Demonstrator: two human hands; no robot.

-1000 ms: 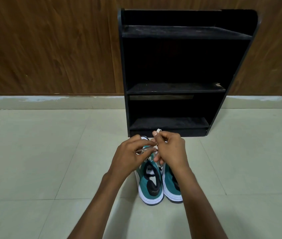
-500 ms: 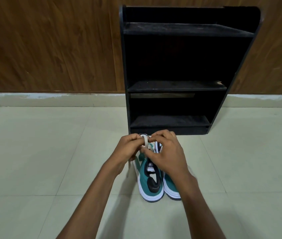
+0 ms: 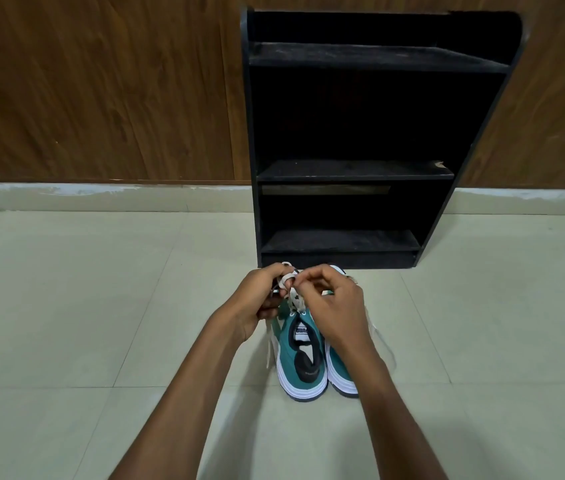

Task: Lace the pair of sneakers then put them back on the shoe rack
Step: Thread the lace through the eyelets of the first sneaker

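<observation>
Two teal sneakers with white soles stand side by side on the floor, toes toward the rack. The left sneaker [image 3: 303, 362] shows its black collar and tongue label; the right sneaker [image 3: 340, 370] is mostly hidden under my right forearm. My left hand [image 3: 260, 299] and my right hand [image 3: 333, 306] meet over the left sneaker's front, both pinching its white lace [image 3: 289, 282], which loops around a finger. Loose lace ends hang beside both shoes. The black shoe rack [image 3: 350, 171] stands just beyond, shelves bare.
Pale tiled floor [image 3: 84, 306] spreads to both sides of the shoes. A wood-panelled wall [image 3: 101, 88] with a light skirting runs behind the rack.
Both hands have kept working the lace above the left sneaker; the lace loop now sits over a finger between them, and my hands have shifted slightly apart.
</observation>
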